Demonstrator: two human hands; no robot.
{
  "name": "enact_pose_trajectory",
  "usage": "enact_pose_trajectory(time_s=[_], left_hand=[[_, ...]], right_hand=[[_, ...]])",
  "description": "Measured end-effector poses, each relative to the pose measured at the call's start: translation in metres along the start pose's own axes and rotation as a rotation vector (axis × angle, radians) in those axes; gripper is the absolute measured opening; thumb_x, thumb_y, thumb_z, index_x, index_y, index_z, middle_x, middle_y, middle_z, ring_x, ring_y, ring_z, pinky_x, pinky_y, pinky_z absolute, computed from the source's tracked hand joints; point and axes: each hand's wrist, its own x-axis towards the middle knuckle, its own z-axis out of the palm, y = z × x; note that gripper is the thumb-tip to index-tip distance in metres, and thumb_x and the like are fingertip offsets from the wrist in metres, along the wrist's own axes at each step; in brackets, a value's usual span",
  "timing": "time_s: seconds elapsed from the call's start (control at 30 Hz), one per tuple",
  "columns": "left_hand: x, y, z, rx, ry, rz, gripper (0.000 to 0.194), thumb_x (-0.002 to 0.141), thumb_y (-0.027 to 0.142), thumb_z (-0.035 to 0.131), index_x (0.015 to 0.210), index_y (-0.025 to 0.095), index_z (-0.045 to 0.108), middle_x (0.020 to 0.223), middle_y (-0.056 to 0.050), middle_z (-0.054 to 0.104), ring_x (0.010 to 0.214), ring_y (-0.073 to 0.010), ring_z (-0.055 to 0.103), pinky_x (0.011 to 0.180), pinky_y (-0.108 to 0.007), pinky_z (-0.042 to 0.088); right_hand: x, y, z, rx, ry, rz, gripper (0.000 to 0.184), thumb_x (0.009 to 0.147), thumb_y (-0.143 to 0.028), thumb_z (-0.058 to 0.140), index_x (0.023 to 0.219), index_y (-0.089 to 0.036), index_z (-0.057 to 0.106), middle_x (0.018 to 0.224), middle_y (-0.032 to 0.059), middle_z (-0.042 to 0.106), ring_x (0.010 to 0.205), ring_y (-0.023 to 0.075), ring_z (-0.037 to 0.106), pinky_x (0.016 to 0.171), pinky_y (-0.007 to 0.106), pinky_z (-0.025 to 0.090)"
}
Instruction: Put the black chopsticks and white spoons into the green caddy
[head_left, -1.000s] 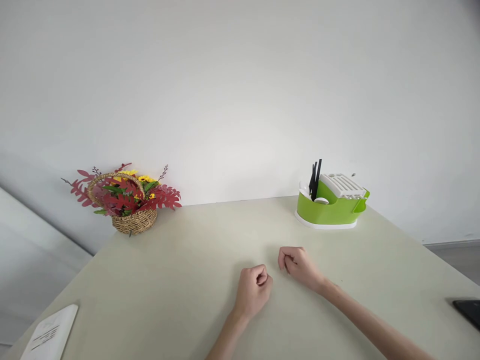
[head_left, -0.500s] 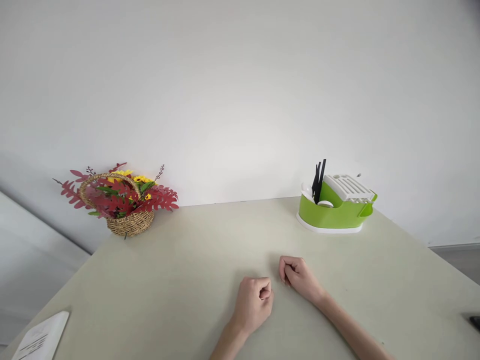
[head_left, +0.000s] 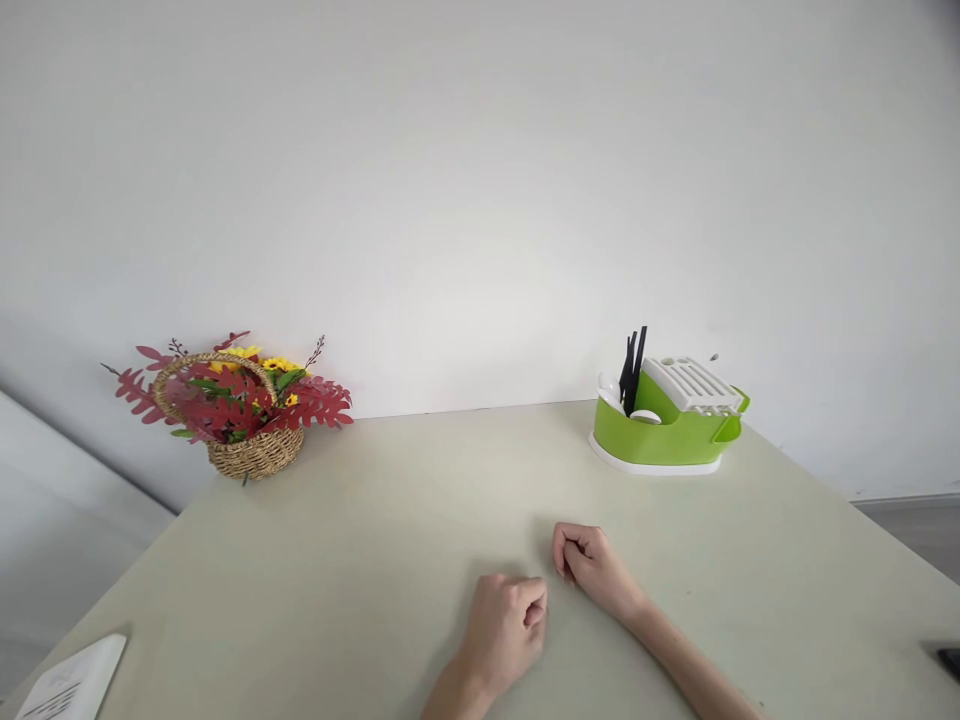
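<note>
Both bare hands over a pale grey-green, smooth tabletop. Left hand: fingers curled in to the palm, back of hand up, a loose fist; interior hidden, contents cannot be told. Right hand: likewise curled, knuckles facing left, thumb tucked against bent fingers. The two fists sit just beside each other, apart, right one farther from the wearer. Contact with the surface cannot be told for certain.

Nearest item: a green plastic utensil holder with a rounded front, upright on a white base. It stands beyond the right hand and a little to its right, apart from it; relative to the left hand it lies farther off, ahead and to the right. At its left end, thin black upright sticks and white rounded spoon-like pieces; over its right part, a white slotted plastic top.

Far left, well apart from both hands: a brown woven basket with an arched handle, filled with red leaves and yellow flowers. Lower left corner: a white flat object with dark line markings, cropped. Right edge: a small black object, mostly cropped.
</note>
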Motion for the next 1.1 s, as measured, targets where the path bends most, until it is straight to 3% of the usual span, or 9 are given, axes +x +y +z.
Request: enact_pose_trajectory(time_s=[0.27,1.1], left_hand=[[-0.0014,-0.0005,0.0029,0.019,0.0,-0.049,0.038,0.057,-0.005,0.048,0.062,0.021,0.02,0.053,0.008,0.024,0.051,-0.01,0.019,0.053,-0.029,0.014],[-0.0037,0.0001,0.0038,-0.02,0.011,-0.012,0.038,0.057,-0.006,0.049,0.061,0.021,0.021,0.052,0.008,0.024,0.049,-0.0095,0.018,0.051,-0.03,0.013]], right_hand=[[-0.0034,-0.0011,-0.0007,-0.028,-0.013,0.007,0.021,0.074,-0.021,0.04,0.057,-0.023,0.053,0.049,-0.0035,0.05,0.046,0.0117,0.04,0.048,0.024,0.029],[-0.0047,0.0022,0.0001,-0.018,-0.014,0.021,0.021,0.075,-0.021,0.041,0.058,-0.022,0.053,0.051,-0.0031,0.051,0.049,0.0125,0.043,0.051,0.025,0.031]])
